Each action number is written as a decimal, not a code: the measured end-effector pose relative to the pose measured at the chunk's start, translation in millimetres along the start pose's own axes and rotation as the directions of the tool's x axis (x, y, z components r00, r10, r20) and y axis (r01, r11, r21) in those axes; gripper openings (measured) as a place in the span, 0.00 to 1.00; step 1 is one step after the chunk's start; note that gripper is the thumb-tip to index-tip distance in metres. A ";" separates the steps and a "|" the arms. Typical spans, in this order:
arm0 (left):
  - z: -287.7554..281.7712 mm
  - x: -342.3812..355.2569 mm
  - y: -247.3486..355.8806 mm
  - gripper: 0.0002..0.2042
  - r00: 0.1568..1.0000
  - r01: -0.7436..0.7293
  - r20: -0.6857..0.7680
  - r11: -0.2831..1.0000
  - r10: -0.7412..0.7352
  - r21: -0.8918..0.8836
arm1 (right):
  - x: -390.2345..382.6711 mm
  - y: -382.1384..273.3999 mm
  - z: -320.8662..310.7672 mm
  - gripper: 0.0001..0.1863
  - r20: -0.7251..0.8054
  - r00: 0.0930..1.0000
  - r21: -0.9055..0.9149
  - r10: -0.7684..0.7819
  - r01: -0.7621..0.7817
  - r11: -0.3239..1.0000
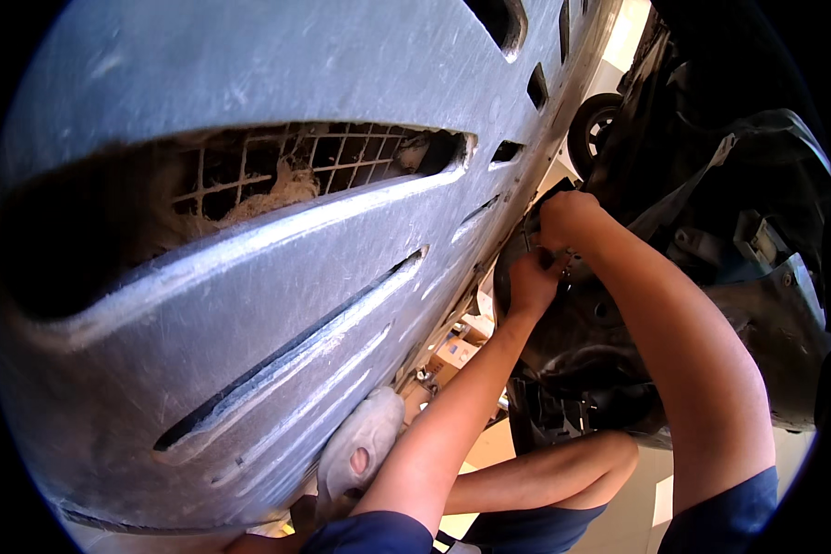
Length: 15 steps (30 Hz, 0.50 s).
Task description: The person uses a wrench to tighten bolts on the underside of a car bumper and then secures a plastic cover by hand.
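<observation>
Under a raised car, both hands work at the seam where the grey skid plate (249,277) meets the black liner (619,369); the left hand (532,282) is closed, fingers curled round something small at that edge, though what it grips is hidden behind the fingers; the right hand (568,220) sits just above it, touching the same dark edge, knuckles bent and fingertips pressed in, seemingly pinching a fastener or clip that cannot be made out; the two hands are nearly touching; the plate fills the left of the view, scratched, with long slots and a mesh grille (286,171) clogged with fluff; a wheel (593,129) shows beyond, and a second person's arm (545,475) lies bent below; the step in hand looks like working a fixing at the plate's edge, loosening or seating it; the next move calls for a firm pinch, one hand steadying the panel while the other turns or pulls, done by feel since the fixing is hidden
</observation>
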State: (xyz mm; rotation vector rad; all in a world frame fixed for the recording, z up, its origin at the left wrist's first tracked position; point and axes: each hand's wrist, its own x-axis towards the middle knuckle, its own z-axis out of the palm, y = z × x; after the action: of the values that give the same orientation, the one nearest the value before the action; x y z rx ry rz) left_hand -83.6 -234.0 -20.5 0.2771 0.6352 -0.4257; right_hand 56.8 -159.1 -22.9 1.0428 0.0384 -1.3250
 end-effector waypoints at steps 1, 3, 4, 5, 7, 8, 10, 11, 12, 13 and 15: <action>0.3 -1.9 1.6 0.14 0.999 0.027 0.018 1.000 -0.027 0.002 | -2.0 -2.5 -1.7 0.17 0.023 0.999 0.029 0.044 -0.045 0.999; 0.3 -2.7 5.0 0.15 0.997 0.063 0.054 0.998 -0.063 0.008 | 0.3 -1.5 1.0 0.18 0.056 0.995 0.079 0.081 -0.085 0.993; 0.2 -1.8 6.0 0.15 0.995 0.070 0.070 0.997 -0.071 0.012 | 6.5 -0.1 5.8 0.18 0.063 0.995 0.099 0.072 -0.078 0.992; -0.2 -1.8 7.0 0.15 0.993 0.076 0.091 0.997 -0.077 0.017 | 11.4 1.1 10.9 0.18 0.070 0.995 0.122 0.067 -0.075 0.990; -0.7 -3.6 8.9 0.15 0.993 0.042 0.110 0.999 -0.045 0.025 | 19.7 1.4 18.4 0.18 0.092 0.993 0.161 0.070 -0.084 0.983; -0.9 -3.9 9.9 0.15 0.992 0.025 0.119 0.999 -0.029 0.029 | 22.4 2.6 20.8 0.18 0.103 0.992 0.180 0.071 -0.089 0.980; -0.8 -2.2 10.5 0.15 0.988 -0.042 0.148 0.999 0.042 -0.001 | 21.5 5.0 21.5 0.17 0.090 0.995 0.093 0.045 -0.053 0.994; -1.0 -1.3 9.9 0.15 0.984 -0.075 0.159 0.997 0.077 -0.017 | 19.1 4.1 19.2 0.16 0.083 0.996 0.047 0.030 -0.034 0.998; -0.9 -0.1 9.6 0.15 0.987 -0.050 0.155 0.999 0.050 -0.001 | 15.8 7.5 15.7 0.14 0.089 0.996 0.093 0.013 -0.021 0.995; 0.9 0.5 10.1 0.15 0.988 -0.022 0.153 1.000 0.020 0.014 | 4.4 12.4 6.1 0.12 0.097 0.995 0.140 -0.004 -0.010 0.990; 2.2 0.5 10.6 0.13 0.991 -0.018 0.132 1.000 0.019 -0.005 | 0.9 15.4 1.8 0.10 0.096 0.991 0.102 -0.092 0.082 0.991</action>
State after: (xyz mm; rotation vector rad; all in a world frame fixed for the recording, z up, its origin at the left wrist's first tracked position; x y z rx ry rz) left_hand -77.1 -225.8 -17.9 0.2489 0.5033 -0.4217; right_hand 68.4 -162.7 -13.2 1.0653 -0.0573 -1.4696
